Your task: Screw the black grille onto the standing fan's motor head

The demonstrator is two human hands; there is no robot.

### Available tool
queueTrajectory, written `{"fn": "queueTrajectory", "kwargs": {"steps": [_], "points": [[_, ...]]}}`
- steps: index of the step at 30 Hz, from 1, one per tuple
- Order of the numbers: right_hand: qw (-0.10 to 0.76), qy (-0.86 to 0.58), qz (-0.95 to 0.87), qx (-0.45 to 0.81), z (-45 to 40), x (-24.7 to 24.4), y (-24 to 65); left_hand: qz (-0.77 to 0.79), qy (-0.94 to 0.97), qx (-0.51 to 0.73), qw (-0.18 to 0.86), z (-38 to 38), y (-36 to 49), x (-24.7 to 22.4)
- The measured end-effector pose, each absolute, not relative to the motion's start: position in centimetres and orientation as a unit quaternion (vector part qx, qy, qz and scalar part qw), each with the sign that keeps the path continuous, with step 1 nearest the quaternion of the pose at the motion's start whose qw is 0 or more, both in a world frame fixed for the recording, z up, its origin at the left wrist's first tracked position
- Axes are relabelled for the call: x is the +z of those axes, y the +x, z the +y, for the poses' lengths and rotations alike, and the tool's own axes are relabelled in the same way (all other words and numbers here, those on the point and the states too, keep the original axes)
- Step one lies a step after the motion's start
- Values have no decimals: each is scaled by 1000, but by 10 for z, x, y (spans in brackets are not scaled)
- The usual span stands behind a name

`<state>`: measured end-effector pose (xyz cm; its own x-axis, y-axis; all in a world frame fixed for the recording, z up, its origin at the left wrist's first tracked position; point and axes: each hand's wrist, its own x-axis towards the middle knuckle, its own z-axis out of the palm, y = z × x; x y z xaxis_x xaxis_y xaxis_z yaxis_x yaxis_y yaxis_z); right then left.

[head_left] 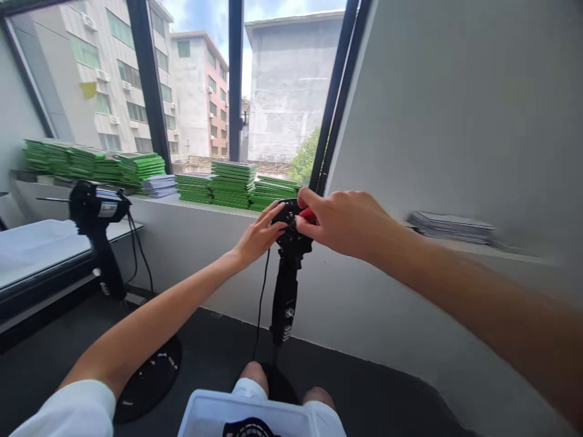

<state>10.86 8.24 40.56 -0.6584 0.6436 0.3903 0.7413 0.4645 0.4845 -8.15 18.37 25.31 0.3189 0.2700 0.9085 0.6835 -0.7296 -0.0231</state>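
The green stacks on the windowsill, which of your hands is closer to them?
Left. The left hand is just below the nearest green stacks; the right hand is off to their right, both gripping the black stand head.

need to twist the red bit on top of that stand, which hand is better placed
Right, probably. The right hand already has its fingers on the red part; the left hand only steadies the black head.
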Motion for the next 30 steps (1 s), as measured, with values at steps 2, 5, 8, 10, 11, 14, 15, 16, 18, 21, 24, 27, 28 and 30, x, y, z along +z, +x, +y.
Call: {"fn": "queueTrajectory", "kwargs": {"steps": [2,5,8,10,11,14,15,16,18,21,24,27,28,30], "points": [[56,-409,-860,-300,86,408,109,-307,-777,-507,210,188,-82,252],[58,-438,-817,-371,87,409,112,-303,-771,-518,214,190,-81,252],[61,-437,-819,-367,88,411,114,-297,-772,-522,206,188,-81,252],[49,-419,-850,-315,89,412,115,-298,-770,-528,197,187,-81,253],[46,-413,-855,-311,89,412,115,-301,-768,-531,196,187,-80,253],[40,-433,-815,-384,88,411,113,-309,-759,-536,201,188,-79,255],[41,-444,-799,-404,88,410,112,-311,-759,-534,203,189,-78,255],[44,-445,-800,-401,88,409,111,-313,-760,-532,203,189,-78,255],[46,-425,-836,-344,88,408,109,-312,-763,-528,203,189,-78,254],[61,-414,-846,-330,86,408,107,-309,-759,-534,205,188,-77,252],[61,-442,-794,-412,86,408,106,-309,-751,-545,206,187,-76,248],[55,-437,-826,-352,90,410,106,-306,-753,-545,204,188,-75,246],[55,-429,-843,-319,91,411,107,-305,-753,-546,206,188,-76,246],[58,-428,-849,-306,93,412,108,-305,-748,-550,212,189,-75,244]]}}
